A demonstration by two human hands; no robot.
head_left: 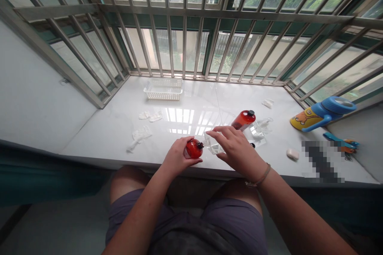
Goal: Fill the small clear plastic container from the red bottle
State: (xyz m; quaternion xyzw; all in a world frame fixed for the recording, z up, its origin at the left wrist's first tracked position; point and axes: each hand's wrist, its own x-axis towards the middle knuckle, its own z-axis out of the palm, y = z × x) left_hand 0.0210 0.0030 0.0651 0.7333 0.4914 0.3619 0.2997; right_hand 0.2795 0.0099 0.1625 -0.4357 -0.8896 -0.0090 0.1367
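My left hand [177,157] is wrapped around a red bottle [194,150] with a black top, tilted toward the right near the counter's front edge. My right hand [236,147] grips a clear bottle [214,144], lying nearly sideways with its narrow neck pointing left. That neck is right by the red bottle's black top; I cannot tell whether they touch. Just beyond my right hand lies a second red bottle [243,120] with a black cap. Clear plastic packaging [261,128] sits beside it. A small black piece [253,145] shows partly behind my right wrist.
A white perforated basket [163,95] stands at the back left. Crumpled white tissues [140,134] lie at left. To the right are a blue and yellow water bottle [323,113], a pale block [292,154] and a blue-orange tool [342,142]. Metal bars [184,48] line the window.
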